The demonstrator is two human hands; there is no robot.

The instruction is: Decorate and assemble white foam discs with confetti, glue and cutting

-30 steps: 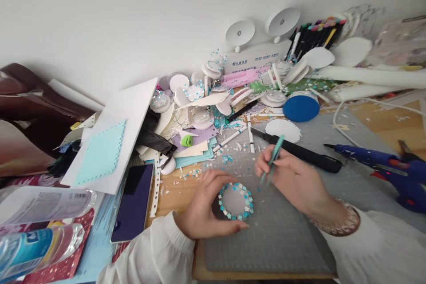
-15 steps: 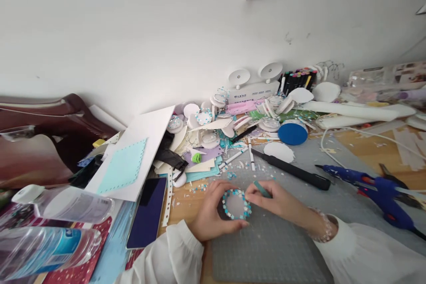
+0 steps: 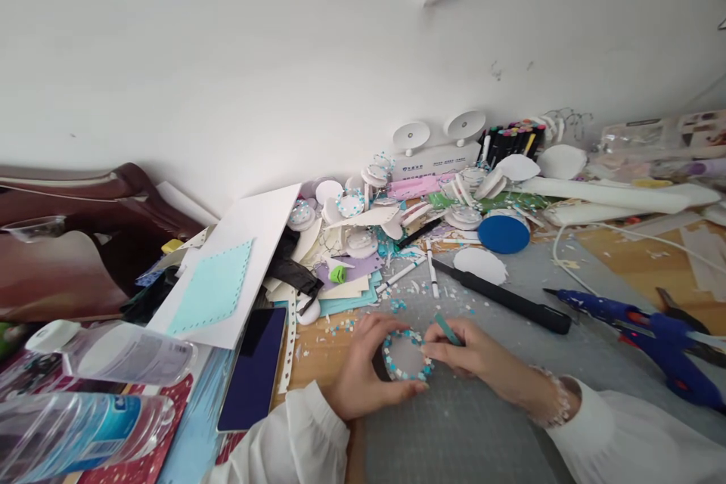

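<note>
Your left hand (image 3: 363, 367) curves into a C around a round disc (image 3: 407, 355), its fingers along the far left edge and its thumb reaching across the near side, so the disc is held between them. The disc has a pale centre and a rim set with small blue and white pieces, and it is at the gray cutting mat (image 3: 454, 431), in front of you. Your right hand (image 3: 473, 352) is mostly closed, fingers pinched around a slim teal tool (image 3: 448, 330) that slants up and to the left; your fingertips are at the right side of the disc's rim. A clear beaded bracelet (image 3: 559, 401) circles your right wrist.

Beyond your hands, a long black tool (image 3: 510, 299) lies diagonally on the mat, with a white paper circle (image 3: 482, 265) just behind it and a blue disc (image 3: 504, 232) farther back. To the right is a blue glue gun (image 3: 640, 333), its nozzle pointing left. Loose scraps in blue and white dot the mat and the wooden table (image 3: 311, 352).

To your left lie a dark phone (image 3: 252, 370), a white board (image 3: 258, 219) with a light blue sheet (image 3: 212, 286) on it, and two clear bottles (image 3: 122, 350) on their sides. Against the wall, black markers (image 3: 513, 142) with colored ends stand beyond a jumble of white rounds and paper.
</note>
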